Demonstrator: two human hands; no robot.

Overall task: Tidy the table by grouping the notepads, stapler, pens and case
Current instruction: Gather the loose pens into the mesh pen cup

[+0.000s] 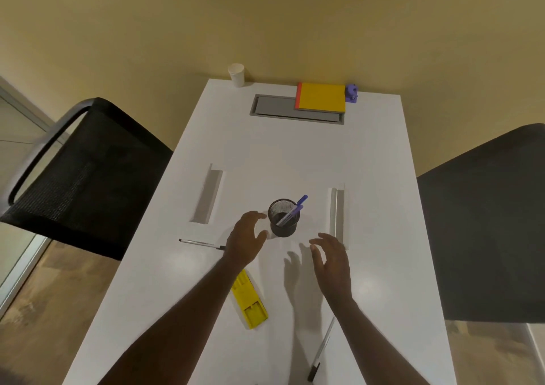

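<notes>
We see a black mesh pen cup (283,219) upright just ahead of our hands, holding a blue pen (293,210) that leans right. A black-capped pen (202,243) lies left of our left wrist; another (321,352) lies beside our right forearm. An open yellow case (249,302) lies between our forearms. Far ahead, a yellow notepad (321,97) tops an orange one, with a purple stapler (351,92) touching its right edge.

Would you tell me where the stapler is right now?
In the head view, the purple stapler sits at the table's far edge, just right of the yellow notepad.
</notes>
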